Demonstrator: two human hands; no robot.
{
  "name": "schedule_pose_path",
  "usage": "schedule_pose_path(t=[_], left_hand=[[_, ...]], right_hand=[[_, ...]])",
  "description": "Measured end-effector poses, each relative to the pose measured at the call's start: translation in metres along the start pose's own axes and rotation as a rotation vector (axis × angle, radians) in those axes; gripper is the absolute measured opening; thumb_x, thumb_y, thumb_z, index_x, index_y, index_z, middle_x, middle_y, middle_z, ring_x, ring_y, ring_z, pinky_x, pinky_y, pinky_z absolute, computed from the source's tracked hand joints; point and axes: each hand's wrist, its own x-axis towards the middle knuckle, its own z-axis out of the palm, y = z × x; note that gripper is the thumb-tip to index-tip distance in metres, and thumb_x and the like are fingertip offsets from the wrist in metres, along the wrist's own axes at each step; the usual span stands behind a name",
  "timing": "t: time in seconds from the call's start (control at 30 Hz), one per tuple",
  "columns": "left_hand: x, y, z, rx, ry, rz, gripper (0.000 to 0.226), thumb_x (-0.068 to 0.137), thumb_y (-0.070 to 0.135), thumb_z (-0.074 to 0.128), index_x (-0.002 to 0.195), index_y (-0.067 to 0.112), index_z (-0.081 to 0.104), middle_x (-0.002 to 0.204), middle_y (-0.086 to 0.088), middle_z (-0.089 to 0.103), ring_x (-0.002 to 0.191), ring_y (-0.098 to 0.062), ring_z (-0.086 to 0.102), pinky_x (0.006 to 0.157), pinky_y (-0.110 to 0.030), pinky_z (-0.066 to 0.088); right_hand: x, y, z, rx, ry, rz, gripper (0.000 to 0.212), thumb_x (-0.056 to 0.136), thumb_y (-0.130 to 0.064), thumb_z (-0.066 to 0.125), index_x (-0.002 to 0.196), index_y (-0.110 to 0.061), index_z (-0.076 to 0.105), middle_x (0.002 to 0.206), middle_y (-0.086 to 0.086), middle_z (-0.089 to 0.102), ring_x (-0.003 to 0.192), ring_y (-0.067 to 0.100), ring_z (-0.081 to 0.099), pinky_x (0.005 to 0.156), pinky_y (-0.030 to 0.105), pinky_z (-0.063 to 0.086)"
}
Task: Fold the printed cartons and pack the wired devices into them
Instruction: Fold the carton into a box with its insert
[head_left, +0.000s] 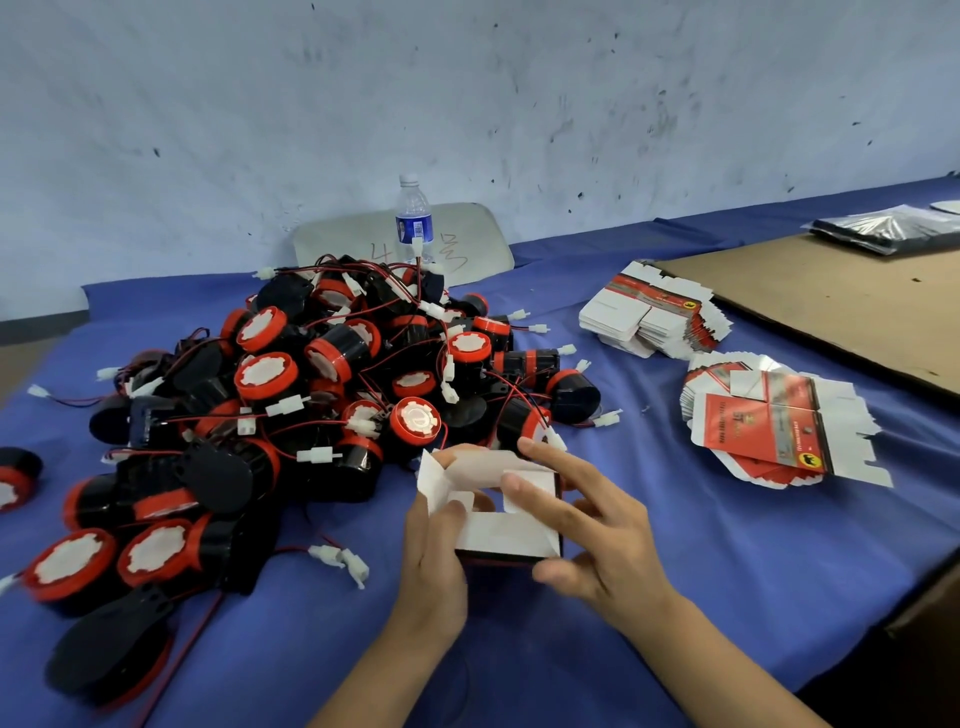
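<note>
Before one device heap (311, 389), two hands (434, 566) (597, 540) clasp one carton (511, 530); two flat stacks (649, 317) (769, 426) nearby.

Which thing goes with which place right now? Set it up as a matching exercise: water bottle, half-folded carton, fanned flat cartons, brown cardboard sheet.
Things:
1. water bottle
2. half-folded carton
3. fanned flat cartons
4. brown cardboard sheet

Places:
A. on the blue cloth, right of the device pile
B. held by the left hand and right hand
C. far right, behind the flat cartons
D. upright behind the device pile

Pairs: 1-D, 2-B, 3-A, 4-C
</note>
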Motion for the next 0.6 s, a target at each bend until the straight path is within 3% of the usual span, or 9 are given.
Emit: schedule_pose_path(t=[0.1, 0.17, 0.23, 0.27, 0.33, 0.5, 0.6], left_hand=[[0.003, 0.002, 0.0, 0.039, -0.04, 0.099, 0.046, 0.077, 0.045, 0.044, 0.115, 0.026, 0.062, 0.106, -0.005, 0.069, 0.1, -0.027, 0.063, 0.085, -0.048, 0.052], [0.004, 0.008, 0.002, 0.128, -0.061, 0.223, 0.043, 0.087, 0.044, 0.043, 0.129, 0.034, 0.05, 0.118, 0.012, 0.064, 0.103, -0.008, 0.062, 0.085, -0.027, 0.052], [0.004, 0.01, 0.004, 0.208, -0.086, 0.301, 0.048, 0.09, 0.05, 0.048, 0.136, 0.044, 0.04, 0.125, 0.023, 0.058, 0.105, 0.002, 0.061, 0.082, -0.013, 0.048], [0.003, 0.011, 0.006, 0.218, -0.106, 0.29, 0.051, 0.087, 0.051, 0.052, 0.137, 0.048, 0.04, 0.123, 0.022, 0.06, 0.101, 0.0, 0.063, 0.079, -0.013, 0.049], [0.003, 0.01, 0.007, 0.228, -0.131, 0.254, 0.051, 0.082, 0.053, 0.056, 0.132, 0.054, 0.044, 0.114, 0.015, 0.066, 0.094, -0.006, 0.067, 0.075, -0.017, 0.052], [0.007, 0.006, 0.001, 0.26, -0.143, 0.236, 0.039, 0.08, 0.059, 0.053, 0.118, 0.053, 0.052, 0.095, 0.01, 0.068, 0.079, -0.009, 0.067, 0.067, -0.022, 0.053], [0.008, 0.006, 0.001, 0.265, -0.144, 0.232, 0.036, 0.081, 0.059, 0.052, 0.116, 0.052, 0.053, 0.091, 0.009, 0.068, 0.077, -0.01, 0.067, 0.065, -0.025, 0.054]], right_hand=[[0.0, -0.002, 0.002, -0.042, 0.027, 0.031, 0.054, 0.096, -0.064, 0.03, 0.114, -0.023, 0.06, 0.119, -0.004, 0.053, 0.075, 0.01, 0.055, 0.06, 0.012, 0.037], [-0.001, -0.003, 0.003, 0.087, 0.08, 0.179, 0.052, 0.095, -0.064, 0.035, 0.108, -0.022, 0.062, 0.112, -0.008, 0.057, 0.086, 0.008, 0.058, 0.067, 0.013, 0.043], [0.001, -0.005, 0.003, 0.261, 0.176, 0.378, 0.058, 0.091, -0.067, 0.039, 0.1, -0.017, 0.067, 0.101, -0.002, 0.065, 0.081, 0.018, 0.063, 0.065, 0.026, 0.05], [0.002, -0.006, 0.003, 0.351, 0.212, 0.468, 0.063, 0.089, -0.07, 0.041, 0.096, -0.013, 0.068, 0.094, 0.003, 0.067, 0.074, 0.023, 0.063, 0.061, 0.031, 0.05], [0.003, -0.006, 0.001, 0.435, 0.238, 0.558, 0.068, 0.085, -0.072, 0.044, 0.091, -0.009, 0.068, 0.087, 0.007, 0.069, 0.071, 0.023, 0.064, 0.059, 0.028, 0.051], [0.003, -0.006, 0.003, 0.515, 0.196, 0.6, 0.07, 0.084, -0.072, 0.046, 0.087, -0.004, 0.066, 0.089, 0.003, 0.07, 0.093, 0.024, 0.064, 0.067, 0.023, 0.051], [0.002, -0.007, 0.004, 0.542, 0.188, 0.616, 0.067, 0.085, -0.069, 0.048, 0.086, -0.003, 0.065, 0.089, 0.01, 0.069, 0.078, 0.022, 0.066, 0.063, 0.026, 0.052]])
